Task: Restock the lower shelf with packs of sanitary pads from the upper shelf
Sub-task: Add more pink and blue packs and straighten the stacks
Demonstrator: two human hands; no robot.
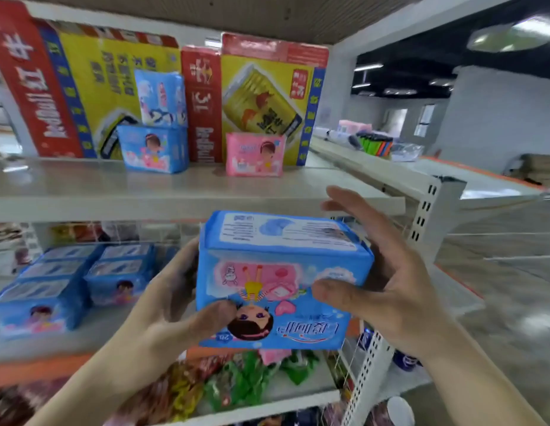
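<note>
Shop shelving, blue pad pack (276, 281) — cartoon girl, seemingly upside-down

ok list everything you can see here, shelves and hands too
held pack: 1, blue, upside down, between both hands
upper shelf: 1, pale grey
packs on upper shelf: 2 blue stacked at left, 1 pink at right
drink cartons: several, red and yellow, behind those packs
lower shelf packs: several, blue, in rows at left
snack bags: many, green and mixed, on the shelf below
left hand: 1, grips the pack's left side
right hand: 1, thumb on the pack's front, fingers spread
</note>
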